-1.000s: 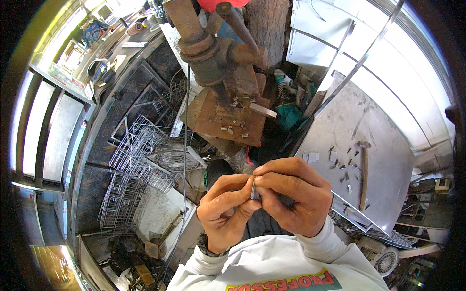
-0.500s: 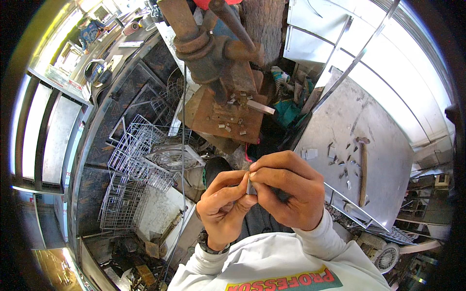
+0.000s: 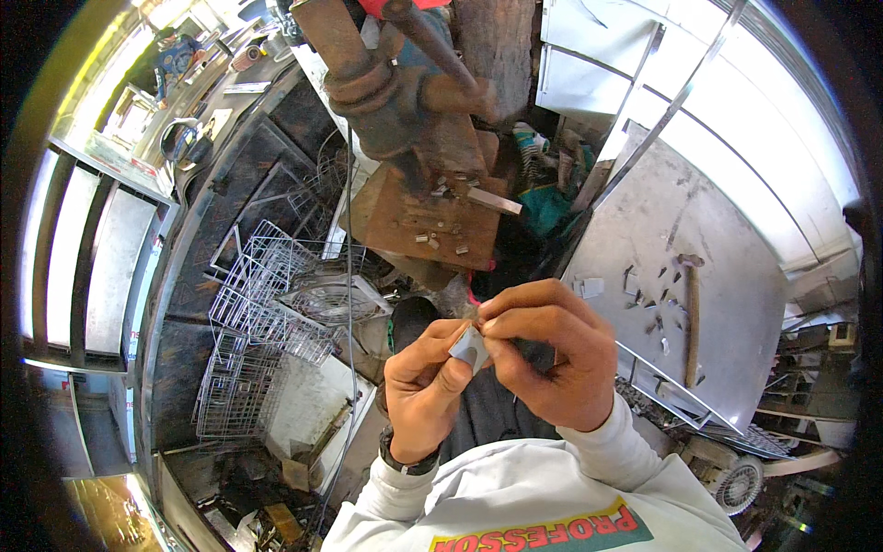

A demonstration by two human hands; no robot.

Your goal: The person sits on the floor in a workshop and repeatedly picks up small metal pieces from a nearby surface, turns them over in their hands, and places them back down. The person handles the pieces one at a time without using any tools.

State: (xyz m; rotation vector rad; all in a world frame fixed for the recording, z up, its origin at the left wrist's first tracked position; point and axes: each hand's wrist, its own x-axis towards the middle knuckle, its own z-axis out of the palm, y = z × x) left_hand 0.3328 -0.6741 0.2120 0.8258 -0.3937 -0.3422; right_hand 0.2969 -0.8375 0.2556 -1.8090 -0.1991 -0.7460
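Observation:
A small grey sheet-metal piece point(image 3: 468, 348) with a rounded cutout is raised in front of my chest. My left hand point(image 3: 418, 391) is closed on it, with the thumb against its lower face. The closed fingertips of my right hand point(image 3: 556, 359) pinch at its upper right edge. Whether they also hold something tiny there is hidden. Beyond my hands, small metal pieces point(image 3: 434, 242) and a longer pale metal strip point(image 3: 495, 201) lie on a rusty brown plate point(image 3: 391, 216).
A large rusty vise point(image 3: 386, 101) rises above the plate. On the right, a metal sheet surface point(image 3: 727, 304) bears a hammer point(image 3: 692, 331) and several dark offcuts point(image 3: 653, 322). Wire racks point(image 3: 258, 276) and a hanging cable point(image 3: 349, 230) are on the left.
The metal piece has turned so that its broad face and cutout show, where before only a narrow side was visible. My left thumb has shifted, and the right fingers stay at its top.

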